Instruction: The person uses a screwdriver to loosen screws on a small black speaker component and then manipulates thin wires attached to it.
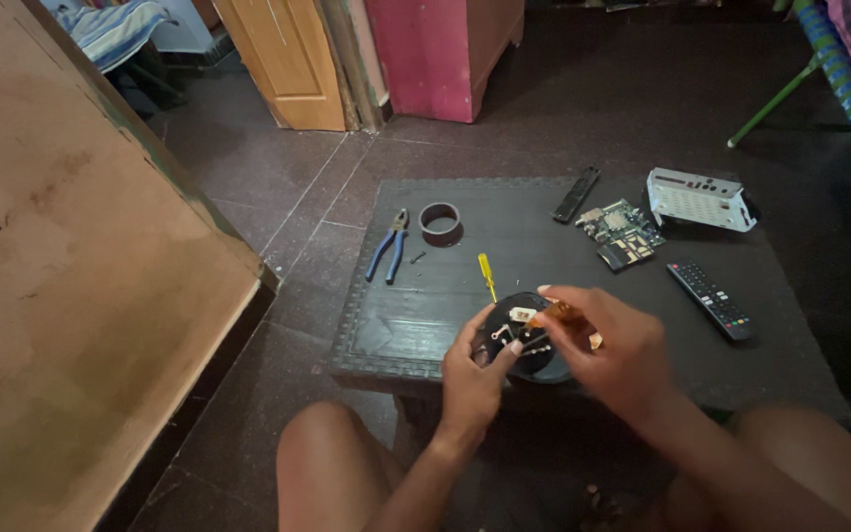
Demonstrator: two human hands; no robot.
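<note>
Two bare hands meet over a round black plastic disc-shaped part (pixel 534 345) lying near the front edge of a low dark desk (pixel 425 315), between our knees. Our left hand (pixel 473 379) steadies the disc, thumb and fingers resting on its near rim; the grip is loose, more a brace than a clasp. Our right hand (pixel 608 350) has its grip closed on a small amber-coloured object (pixel 558 315), held just above the disc; we cannot tell what that object is. Pale small fittings sit on the disc's face.

We judge that the disc sits close enough to the desk's edge that a push could tip it to the floor, and small loose pieces could roll off and vanish on the dark tiles.

Just behind the disc lies a yellow-handled screwdriver (pixel 487 274). Farther left are blue-handled pliers (pixel 389 246) and a dark roll of tape (pixel 440 223). To the right sit a bare green circuit board (pixel 622 232), a white perforated box casing (pixel 699 199), a thin black strip (pixel 576 194) and a black remote control (pixel 709 298).

The room is dim, with dark floor tiles (pixel 278 177), a large brown wooden panel (pixel 71 296) at left, a wooden door (pixel 288 59) and a pink cabinet (pixel 440 54) beyond.
</note>
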